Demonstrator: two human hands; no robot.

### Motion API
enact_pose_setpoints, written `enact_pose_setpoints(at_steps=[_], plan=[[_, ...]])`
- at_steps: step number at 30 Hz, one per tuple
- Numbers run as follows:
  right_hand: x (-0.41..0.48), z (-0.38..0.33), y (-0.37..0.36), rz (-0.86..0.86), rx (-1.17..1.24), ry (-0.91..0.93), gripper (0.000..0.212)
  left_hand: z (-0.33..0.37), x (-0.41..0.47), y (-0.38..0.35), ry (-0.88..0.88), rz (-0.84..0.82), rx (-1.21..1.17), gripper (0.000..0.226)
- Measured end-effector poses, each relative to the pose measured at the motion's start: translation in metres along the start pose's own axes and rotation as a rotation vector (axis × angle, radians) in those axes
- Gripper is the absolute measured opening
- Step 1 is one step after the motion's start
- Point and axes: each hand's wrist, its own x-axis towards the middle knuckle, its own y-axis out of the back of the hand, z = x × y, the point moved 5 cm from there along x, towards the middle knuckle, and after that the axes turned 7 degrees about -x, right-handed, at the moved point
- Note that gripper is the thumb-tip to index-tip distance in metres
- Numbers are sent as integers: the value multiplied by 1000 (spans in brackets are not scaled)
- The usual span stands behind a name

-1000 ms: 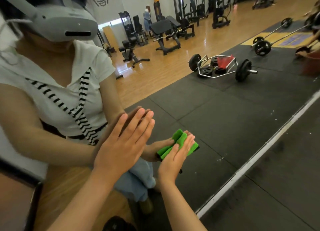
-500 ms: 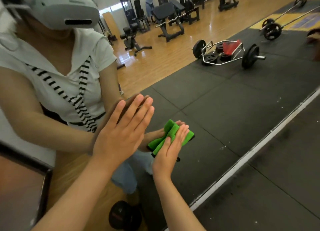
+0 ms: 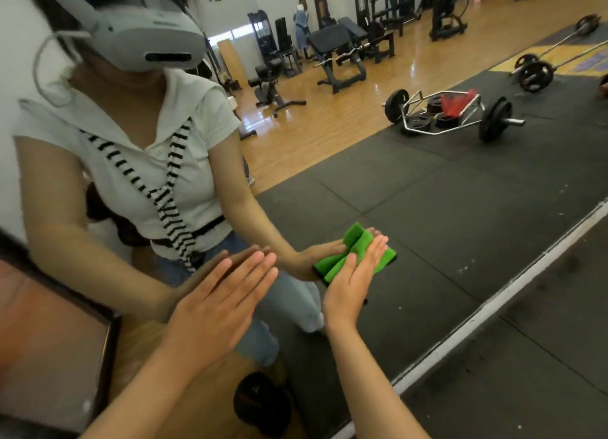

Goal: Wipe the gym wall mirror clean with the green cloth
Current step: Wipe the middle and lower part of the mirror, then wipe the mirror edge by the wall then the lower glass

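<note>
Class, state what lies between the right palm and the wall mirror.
A folded green cloth, pressed to the gym wall mirror by the right hand; head view.

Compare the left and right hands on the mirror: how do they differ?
The left hand lies bare on the mirror; the right hand presses the green cloth against it. The left hand sits lower in view, nearer the dark frame; the right hand is further along the glass. Both are flat, fingers straight.

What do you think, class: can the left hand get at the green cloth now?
Probably yes. The left hand lies flat on the mirror beside the right hand, which presses the green cloth; nothing lies between.
</note>
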Motion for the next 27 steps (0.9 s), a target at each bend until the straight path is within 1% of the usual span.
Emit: enact_pose_setpoints(at_steps=[3,4,6,8,13,15,17,19,20,22,24,27], plan=[[-26,16,-9,99,85,-212,53,-17,-20,2,-19,19,36,62],[-43,11,-16,110,102,-249,53,-20,-24,1,-37,30,54,60],[-74,-7,-31,76,107,-202,54,-21,-27,-2,-77,37,91,59],[-93,-21,-41,24,94,-91,56,-20,-28,-5,-90,26,104,60],[-88,-18,-40,19,26,81,59,-21,-30,-1,-91,57,79,60],[-88,-11,-39,53,38,54,58,-22,-27,6,-78,106,28,60],[-96,-9,-41,105,76,-65,57,-25,-31,17,23,157,-42,59],[-110,-17,-48,91,106,-128,56,-27,-46,25,134,190,-29,59],[-118,-27,-52,58,105,-95,57,-28,-57,26,163,193,-2,60],[-133,-53,-59,-20,92,52,59,-37,-80,24,206,173,37,65],[-136,-71,-62,-53,70,173,58,-46,-93,20,230,139,43,67],[-130,-74,-59,-93,-2,256,58,-48,-97,14,230,113,45,66]])
